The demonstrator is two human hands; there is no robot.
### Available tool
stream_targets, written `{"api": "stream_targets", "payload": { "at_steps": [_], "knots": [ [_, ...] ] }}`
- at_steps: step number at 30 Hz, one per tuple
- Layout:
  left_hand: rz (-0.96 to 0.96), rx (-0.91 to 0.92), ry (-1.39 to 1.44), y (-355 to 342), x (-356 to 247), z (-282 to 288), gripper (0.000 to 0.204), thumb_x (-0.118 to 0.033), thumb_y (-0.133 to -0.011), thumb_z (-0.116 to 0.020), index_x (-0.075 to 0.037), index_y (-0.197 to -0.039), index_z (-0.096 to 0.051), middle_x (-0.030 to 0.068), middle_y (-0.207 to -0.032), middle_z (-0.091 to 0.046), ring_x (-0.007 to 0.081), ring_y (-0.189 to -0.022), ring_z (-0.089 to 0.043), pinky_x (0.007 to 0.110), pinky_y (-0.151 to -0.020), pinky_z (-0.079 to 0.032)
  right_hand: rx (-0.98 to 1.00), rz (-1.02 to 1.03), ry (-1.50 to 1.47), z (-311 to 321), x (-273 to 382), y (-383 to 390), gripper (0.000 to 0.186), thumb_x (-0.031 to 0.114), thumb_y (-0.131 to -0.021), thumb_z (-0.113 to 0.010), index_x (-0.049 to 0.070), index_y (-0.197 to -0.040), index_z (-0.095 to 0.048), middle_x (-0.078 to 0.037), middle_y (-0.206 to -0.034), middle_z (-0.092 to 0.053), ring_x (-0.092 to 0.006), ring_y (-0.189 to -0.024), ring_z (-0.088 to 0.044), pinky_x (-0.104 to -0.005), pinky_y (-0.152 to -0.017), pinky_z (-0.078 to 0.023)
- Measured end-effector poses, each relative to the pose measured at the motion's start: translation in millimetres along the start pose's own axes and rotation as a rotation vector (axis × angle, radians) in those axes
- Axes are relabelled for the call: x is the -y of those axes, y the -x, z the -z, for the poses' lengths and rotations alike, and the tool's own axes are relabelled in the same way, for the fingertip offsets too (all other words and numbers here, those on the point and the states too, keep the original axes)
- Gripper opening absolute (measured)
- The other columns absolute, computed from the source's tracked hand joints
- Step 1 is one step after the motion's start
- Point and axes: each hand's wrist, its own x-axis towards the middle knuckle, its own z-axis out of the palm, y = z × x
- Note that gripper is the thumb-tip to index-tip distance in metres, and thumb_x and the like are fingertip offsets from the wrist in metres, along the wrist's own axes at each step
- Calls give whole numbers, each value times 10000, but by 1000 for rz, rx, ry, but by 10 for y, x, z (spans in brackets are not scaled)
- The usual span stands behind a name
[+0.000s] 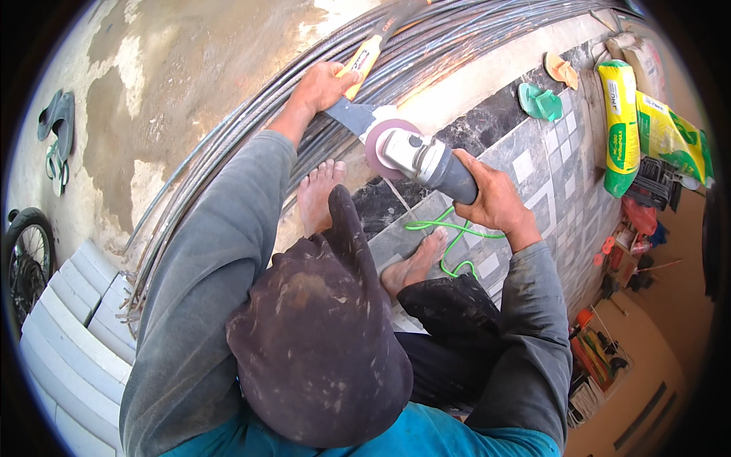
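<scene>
My right hand (495, 199) is wrapped round the dark rear body of an angle grinder (415, 156) with a silver head. Its reddish-brown disc (386, 145) meets a flat metal blade (354, 116), and faint orange sparks show among the bars beyond. That blade belongs to a tool with a yellow and black handle (363, 62); its exact kind is unclear. My left hand (318, 87) grips this handle close to the blade. A bright green cord (457, 227) loops on the tiles below the grinder.
Long bundled steel bars (228, 152) curve past my bare feet (320, 194). Green and orange pieces (541, 102) lie on the patterned tiles. Yellow-green sacks (620, 126) stand at right. Sandals (58, 126), a wheel (29, 255) and pale steps (72, 320) are at left.
</scene>
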Motion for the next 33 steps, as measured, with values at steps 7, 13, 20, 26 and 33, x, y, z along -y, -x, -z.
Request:
{"api": "stream_targets", "payload": {
  "at_steps": [7, 13, 20, 26, 33],
  "knots": [
    [13, -1, 30, -26, 30, -6, 534, -520, -935, -680, 4, -1006, -755, 144, -790, -721, 188, -696, -628, 386, -694, -492, 1, 40, 49, -10, 23, 37, 874, 167, -685, -772, 129, -1504, -470, -255, -1088, -714, -470, -972, -703, -501, -842, -579],
    [-13, -21, 49, 13, -2, -13, 506, -488, -952, -690, 11, -1015, -749, 128, -778, -725, 185, -688, -638, 373, -694, -502, -108, -8, 9, -21, -138, 49, 868, 189, -693, -779, 156, -1503, -471, -246, -1045, -717, -463, -931, -707, -515, -816, -579],
    [8, -17, 17, -1, -50, 17, 509, -507, -943, -677, -6, -990, -759, 142, -802, -725, 188, -727, -644, 389, -707, -498, -60, 66, 10, -21, -19, 40, 875, 192, -690, -784, 162, -1506, -470, -241, -1061, -712, -469, -917, -707, -515, -807, -582],
    [52, 19, 32, 8, -56, 37, 531, -516, -912, -690, -3, -1019, -773, 187, -855, -746, 263, -780, -691, 408, -756, -518, -53, 32, 51, -41, -21, 81, 900, 183, -676, -798, 167, -1512, -465, -228, -1076, -710, -465, -933, -706, -512, -813, -586],
    [15, -1, -4, -2, -18, 9, 536, -532, -943, -681, -6, -1010, -760, 144, -812, -733, 193, -723, -648, 389, -706, -500, -57, 13, -14, -53, -148, 53, 881, 164, -677, -784, 127, -1503, -481, -248, -1155, -705, -471, -1003, -698, -497, -869, -578]
  ]
}}
